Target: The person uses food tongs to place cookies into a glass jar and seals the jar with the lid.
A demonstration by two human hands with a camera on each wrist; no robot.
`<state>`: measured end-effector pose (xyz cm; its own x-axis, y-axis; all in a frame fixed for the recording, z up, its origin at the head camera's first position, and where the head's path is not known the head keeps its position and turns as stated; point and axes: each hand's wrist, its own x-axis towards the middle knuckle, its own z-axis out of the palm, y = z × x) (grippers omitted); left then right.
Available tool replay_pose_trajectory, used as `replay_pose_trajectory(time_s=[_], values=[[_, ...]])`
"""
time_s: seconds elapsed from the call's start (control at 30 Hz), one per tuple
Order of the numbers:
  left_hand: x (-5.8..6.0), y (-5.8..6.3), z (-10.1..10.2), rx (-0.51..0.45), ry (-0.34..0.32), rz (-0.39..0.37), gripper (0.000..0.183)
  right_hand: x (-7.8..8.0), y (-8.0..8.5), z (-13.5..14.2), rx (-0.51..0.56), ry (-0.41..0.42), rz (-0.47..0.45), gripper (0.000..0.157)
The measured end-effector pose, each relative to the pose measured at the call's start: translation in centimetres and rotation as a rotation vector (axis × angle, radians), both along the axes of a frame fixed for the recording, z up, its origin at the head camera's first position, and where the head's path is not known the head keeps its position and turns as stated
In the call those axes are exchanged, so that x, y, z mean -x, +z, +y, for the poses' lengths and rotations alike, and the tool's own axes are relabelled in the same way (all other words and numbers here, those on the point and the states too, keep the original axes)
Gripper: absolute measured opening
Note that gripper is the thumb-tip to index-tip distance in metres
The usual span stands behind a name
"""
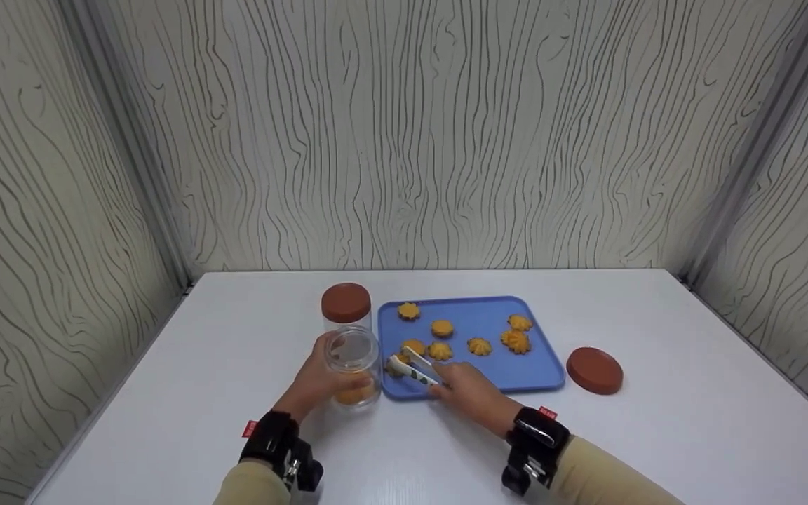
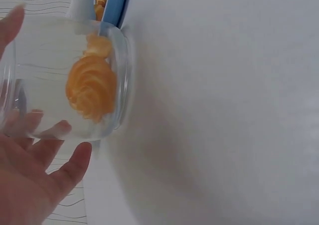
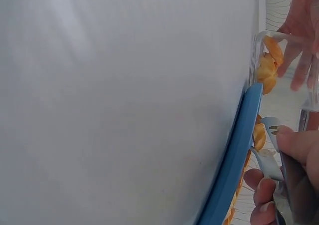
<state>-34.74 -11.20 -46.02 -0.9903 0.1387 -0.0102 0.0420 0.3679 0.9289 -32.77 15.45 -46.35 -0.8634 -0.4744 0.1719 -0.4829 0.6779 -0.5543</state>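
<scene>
My left hand (image 1: 316, 382) grips a clear open-topped jar (image 1: 355, 356) standing at the left edge of a blue tray (image 1: 506, 370). Inside it, low down, lie golden cookies; a swirled cookie (image 2: 92, 88) shows through the wall in the left wrist view. My right hand (image 1: 474, 394) holds white tongs (image 1: 419, 376) with a green leaf pattern. Their tips straddle a cookie (image 3: 259, 136) at the tray's near left corner; whether they pinch it I cannot tell. Several more cookies, among them a star-shaped cookie (image 1: 479, 346), are spread over the tray.
Behind the held jar stands a second jar with a reddish-brown lid (image 1: 346, 303). A loose reddish-brown lid (image 1: 595, 370) lies on the white table (image 1: 656, 435), right of the tray. Patterned panels (image 1: 404, 140) enclose the back and sides.
</scene>
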Motion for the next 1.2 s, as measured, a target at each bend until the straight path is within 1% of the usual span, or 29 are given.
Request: replay_pose_trajectory(time_s=[0.07,0.1,0.23,0.33,0.47,0.63,0.83,1.03,1.2], values=[[0.0,-0.1,0.1,0.001,-0.004,0.01,0.1,-0.1,0.0,0.2,0.005,-0.006,-0.001,0.034],[0.0,-0.2,0.1,-0.001,-0.005,0.013,0.099,-0.1,0.1,0.3,0.006,-0.008,0.005,0.035],[0.1,-0.3,0.1,0.004,-0.004,0.009,0.099,-0.2,0.4,0.7,0.023,-0.023,0.057,0.032],[0.1,-0.2,0.1,0.003,0.005,-0.001,0.098,-0.2,0.6,1.0,0.034,-0.016,0.08,0.032],[0.1,-0.1,0.1,0.008,0.007,0.011,0.097,-0.3,1.0,1.3,0.031,-0.007,0.072,0.037],[0.1,-0.1,0.1,0.018,0.0,0.015,0.098,-0.6,1.9,1.3,0.037,-0.041,0.052,0.045],[0.1,-0.1,0.0,0.003,0.018,-0.01,0.099,-0.8,2.7,1.2,0.041,-0.046,0.071,0.044],[0.1,0.0,0.0,0.001,0.011,0.0,0.099,-1.1,2.9,1.1,0.032,-0.063,0.067,0.045],[0.1,-0.1,0.1,-0.003,0.015,-0.003,0.099,-1.3,3.3,1.0,0.043,-0.045,0.129,0.045]])
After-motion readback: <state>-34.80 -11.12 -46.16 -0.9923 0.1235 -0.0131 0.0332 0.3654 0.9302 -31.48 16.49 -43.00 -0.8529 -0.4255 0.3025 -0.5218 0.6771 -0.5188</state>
